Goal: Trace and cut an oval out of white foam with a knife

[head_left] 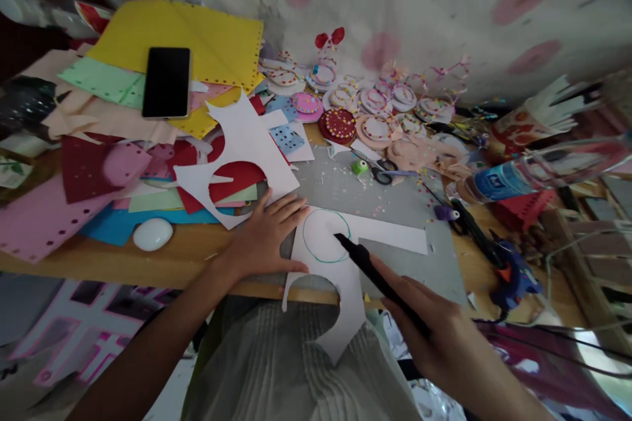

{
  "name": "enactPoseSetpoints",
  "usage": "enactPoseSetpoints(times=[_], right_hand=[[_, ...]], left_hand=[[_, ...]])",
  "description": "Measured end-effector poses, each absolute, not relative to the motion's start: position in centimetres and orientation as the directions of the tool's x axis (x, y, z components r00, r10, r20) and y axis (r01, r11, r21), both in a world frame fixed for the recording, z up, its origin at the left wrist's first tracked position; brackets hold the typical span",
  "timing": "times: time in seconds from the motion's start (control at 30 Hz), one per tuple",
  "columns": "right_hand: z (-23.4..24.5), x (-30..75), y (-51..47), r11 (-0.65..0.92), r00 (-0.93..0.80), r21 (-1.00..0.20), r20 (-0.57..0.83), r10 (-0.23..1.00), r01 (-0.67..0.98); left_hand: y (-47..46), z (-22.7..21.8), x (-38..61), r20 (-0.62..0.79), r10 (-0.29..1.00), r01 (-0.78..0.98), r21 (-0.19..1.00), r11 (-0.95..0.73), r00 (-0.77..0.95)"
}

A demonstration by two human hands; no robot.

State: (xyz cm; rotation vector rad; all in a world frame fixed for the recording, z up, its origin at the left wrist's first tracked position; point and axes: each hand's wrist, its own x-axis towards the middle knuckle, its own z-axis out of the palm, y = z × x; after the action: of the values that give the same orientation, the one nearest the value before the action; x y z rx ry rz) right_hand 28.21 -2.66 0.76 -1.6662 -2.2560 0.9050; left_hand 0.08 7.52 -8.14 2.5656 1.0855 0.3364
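A piece of white paper (351,283) lies on the grey mat and hangs over the table's front edge, with a curved cut-out on its near side. A green circle (326,235) is drawn on it. My left hand (269,237) rests flat on the paper's left edge, fingers spread, holding nothing. In my right hand (434,329) is a slim black utility knife (375,273), its tip pointing at the right part of the circle. Whether the tip touches the paper is hard to tell. Another white paper scrap with round holes (244,145) lies beyond my left hand.
A phone (166,82) lies on coloured sheets at left, near a white oval object (153,234). Small decorated paper hats (376,128) crowd the back. Scissors (382,173) lie on the mat (326,177). A bottle (513,177) and blue glue gun (516,276) are at right.
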Motion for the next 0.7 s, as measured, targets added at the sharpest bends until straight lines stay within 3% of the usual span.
enactPoseSetpoints(times=[0.53,0.7], right_hand=[[-1.3,22.1,-2.6,0.214,-0.342,-0.425,-0.251,0.905,0.879],[-1.5,21.9,-2.9,0.203,-0.328,-0.428,-0.241,0.914,0.881]], left_hand=[[6.8,-9.2,0.5,0.159,0.771,0.672,0.405,-0.621,0.617],[6.8,-9.2,0.5,0.170,0.768,0.663,0.414,-0.624,0.617]])
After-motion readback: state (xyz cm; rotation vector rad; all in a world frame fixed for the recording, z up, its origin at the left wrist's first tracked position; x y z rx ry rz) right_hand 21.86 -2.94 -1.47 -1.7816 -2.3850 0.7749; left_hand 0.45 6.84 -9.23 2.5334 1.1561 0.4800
